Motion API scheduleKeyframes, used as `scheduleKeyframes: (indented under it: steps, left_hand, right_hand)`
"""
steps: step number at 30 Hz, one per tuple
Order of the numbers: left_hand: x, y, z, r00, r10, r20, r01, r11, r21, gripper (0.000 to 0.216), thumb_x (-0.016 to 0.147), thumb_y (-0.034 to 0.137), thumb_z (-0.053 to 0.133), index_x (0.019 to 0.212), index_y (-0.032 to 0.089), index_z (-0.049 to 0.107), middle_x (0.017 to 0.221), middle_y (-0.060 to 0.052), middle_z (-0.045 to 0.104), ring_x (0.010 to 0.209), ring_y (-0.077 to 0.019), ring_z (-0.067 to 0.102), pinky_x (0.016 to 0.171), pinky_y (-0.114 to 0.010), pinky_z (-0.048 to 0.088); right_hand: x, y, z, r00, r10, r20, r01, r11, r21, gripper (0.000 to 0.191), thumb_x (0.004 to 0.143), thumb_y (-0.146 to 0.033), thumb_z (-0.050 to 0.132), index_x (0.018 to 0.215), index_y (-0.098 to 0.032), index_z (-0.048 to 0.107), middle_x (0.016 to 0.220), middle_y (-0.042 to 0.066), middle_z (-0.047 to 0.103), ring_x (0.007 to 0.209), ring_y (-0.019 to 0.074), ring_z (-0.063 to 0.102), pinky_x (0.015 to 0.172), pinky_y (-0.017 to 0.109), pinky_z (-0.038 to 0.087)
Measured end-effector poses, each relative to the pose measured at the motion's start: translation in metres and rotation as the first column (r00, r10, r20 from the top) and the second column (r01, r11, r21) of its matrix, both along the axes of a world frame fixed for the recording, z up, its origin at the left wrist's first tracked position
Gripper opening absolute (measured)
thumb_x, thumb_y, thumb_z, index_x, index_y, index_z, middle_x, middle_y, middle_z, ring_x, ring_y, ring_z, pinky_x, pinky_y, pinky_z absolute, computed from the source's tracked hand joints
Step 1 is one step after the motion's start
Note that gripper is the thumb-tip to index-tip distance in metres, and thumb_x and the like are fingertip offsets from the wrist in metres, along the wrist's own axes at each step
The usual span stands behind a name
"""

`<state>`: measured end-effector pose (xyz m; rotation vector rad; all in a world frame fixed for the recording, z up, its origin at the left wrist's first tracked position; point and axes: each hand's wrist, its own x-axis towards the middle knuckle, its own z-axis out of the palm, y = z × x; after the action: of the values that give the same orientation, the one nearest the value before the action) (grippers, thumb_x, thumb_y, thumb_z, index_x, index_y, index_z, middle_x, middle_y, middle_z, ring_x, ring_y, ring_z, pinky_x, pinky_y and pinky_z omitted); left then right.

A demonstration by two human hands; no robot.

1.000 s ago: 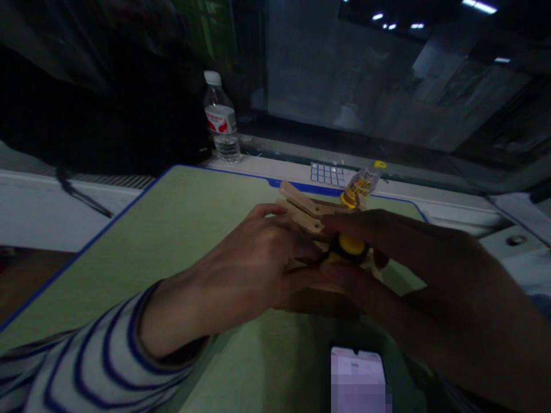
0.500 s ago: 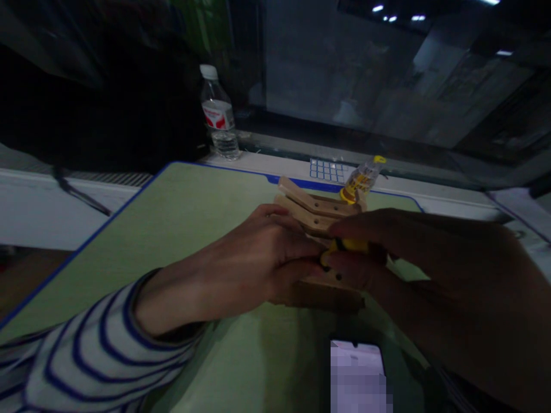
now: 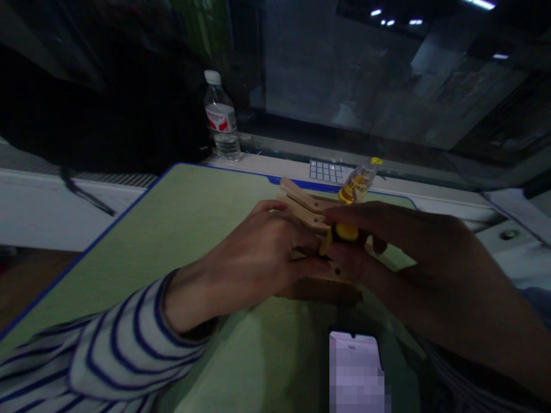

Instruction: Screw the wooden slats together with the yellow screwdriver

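Angled wooden parts with drilled holes make up a small wooden assembly (image 3: 307, 218) on the table. My left hand (image 3: 262, 252) is closed on its left side, with thumb and fingertips close to the tool. Between my right hand's (image 3: 413, 264) thumb and fingers is a short yellow-and-black screwdriver (image 3: 345, 232), its rounded handle end facing me. The screwdriver's tip is hidden by the fingers, so I cannot tell exactly where it meets the wood. A darker wooden edge of the assembly shows below the hands.
A phone (image 3: 357, 370) with a lit screen lies on the green table (image 3: 172, 223) near me. Behind stand a water bottle (image 3: 222, 123), a clear container with yellow parts (image 3: 359, 180) and a blue-white grid sheet (image 3: 326, 170) on the sill. Papers (image 3: 520, 209) lie at right.
My right hand has turned the screwdriver, whose handle end now points more toward me. My left hand keeps its hold on the wood. The view has shifted slightly.
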<state>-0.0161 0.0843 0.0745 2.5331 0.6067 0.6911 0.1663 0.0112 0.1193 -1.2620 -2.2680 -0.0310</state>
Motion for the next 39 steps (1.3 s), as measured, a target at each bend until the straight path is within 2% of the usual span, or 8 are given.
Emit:
scheduleKeyframes:
  steps: [5, 10, 15, 23, 27, 30, 34, 39]
  left_hand:
    - [0.0, 0.002, 0.002, 0.998, -0.063, 0.011, 0.064, 0.997, -0.054, 0.012, 0.088, 0.029, 0.065, 0.085, 0.021, 0.073, 0.097, 0.001, 0.074, 0.105, -0.0167, 0.064, 0.1, -0.033, 0.041]
    - [-0.001, 0.003, 0.002, 0.992, -0.119, 0.052, 0.123, 0.987, -0.102, 0.014, 0.091, 0.024, 0.06, 0.087, 0.021, 0.073, 0.101, 0.001, 0.074, 0.103, -0.0154, 0.065, 0.096, -0.03, 0.045]
    - [-0.004, 0.004, 0.002, 0.984, -0.171, 0.051, 0.174, 0.982, -0.072, 0.017, 0.091, 0.018, 0.057, 0.086, 0.021, 0.073, 0.101, 0.001, 0.074, 0.098, -0.014, 0.066, 0.097, -0.03, 0.044]
    - [-0.004, 0.003, 0.004, 0.988, -0.156, 0.005, 0.156, 0.987, -0.048, 0.02, 0.092, 0.018, 0.056, 0.097, 0.027, 0.073, 0.108, 0.004, 0.073, 0.107, -0.0154, 0.064, 0.097, -0.03, 0.044]
    - [-0.005, 0.0, 0.004, 0.994, -0.102, -0.037, 0.103, 0.995, 0.004, 0.014, 0.091, 0.024, 0.058, 0.095, 0.024, 0.072, 0.106, 0.001, 0.073, 0.109, -0.0183, 0.062, 0.1, -0.036, 0.04]
    - [-0.006, -0.005, 0.003, 0.997, -0.024, -0.071, 0.029, 0.998, 0.056, 0.018, 0.091, 0.033, 0.059, 0.102, 0.026, 0.071, 0.105, 0.001, 0.073, 0.106, -0.02, 0.062, 0.101, -0.041, 0.036]
    - [-0.006, -0.006, 0.001, 0.995, 0.018, -0.096, -0.009, 0.996, 0.094, 0.022, 0.091, 0.038, 0.058, 0.107, 0.03, 0.071, 0.109, 0.001, 0.072, 0.105, -0.0203, 0.062, 0.101, -0.042, 0.033]
    - [-0.004, -0.001, -0.002, 0.996, 0.001, -0.093, 0.008, 0.996, 0.094, 0.019, 0.09, 0.039, 0.06, 0.093, 0.025, 0.072, 0.1, 0.001, 0.073, 0.105, -0.0201, 0.063, 0.097, -0.037, 0.038]
  right_hand:
    - [0.003, -0.002, 0.002, 0.999, 0.045, 0.006, -0.045, 0.998, -0.037, 0.032, 0.094, -0.021, 0.054, 0.124, -0.027, 0.061, 0.115, -0.004, 0.073, 0.094, 0.0086, 0.07, 0.079, 0.015, 0.055]
    - [0.001, -0.002, 0.002, 0.997, 0.073, -0.007, -0.073, 0.997, -0.011, 0.025, 0.095, -0.021, 0.053, 0.117, -0.023, 0.064, 0.114, -0.006, 0.073, 0.099, 0.0058, 0.069, 0.088, 0.011, 0.05]
    - [-0.003, -0.005, 0.001, 0.998, 0.017, 0.055, -0.02, 0.998, 0.057, 0.022, 0.094, -0.021, 0.054, 0.113, -0.022, 0.065, 0.108, -0.004, 0.075, 0.091, 0.0106, 0.071, 0.085, 0.018, 0.053]
    - [-0.007, -0.007, -0.001, 0.992, -0.062, 0.106, 0.053, 0.995, 0.089, 0.021, 0.094, -0.027, 0.055, 0.112, -0.024, 0.065, 0.103, 0.0, 0.076, 0.085, 0.0163, 0.072, 0.069, 0.025, 0.053]
    - [-0.008, -0.005, -0.002, 0.993, -0.066, 0.101, 0.057, 0.994, 0.089, 0.017, 0.093, -0.026, 0.056, 0.106, -0.022, 0.066, 0.102, 0.001, 0.076, 0.087, 0.0179, 0.073, 0.069, 0.027, 0.053]
    - [-0.008, -0.004, -0.002, 0.995, -0.048, 0.083, 0.042, 0.996, 0.076, 0.016, 0.093, -0.023, 0.056, 0.103, -0.021, 0.067, 0.101, 0.0, 0.076, 0.087, 0.0165, 0.072, 0.072, 0.026, 0.054]
    - [-0.007, -0.004, -0.003, 0.999, -0.021, 0.039, 0.019, 0.999, 0.041, 0.018, 0.093, -0.021, 0.055, 0.107, -0.02, 0.067, 0.107, 0.0, 0.075, 0.095, 0.0159, 0.071, 0.081, 0.026, 0.054]
    - [-0.003, -0.006, -0.002, 1.0, 0.029, 0.005, -0.029, 1.0, -0.011, 0.032, 0.093, -0.02, 0.055, 0.124, -0.022, 0.06, 0.116, -0.001, 0.072, 0.097, 0.0131, 0.07, 0.083, 0.024, 0.055]
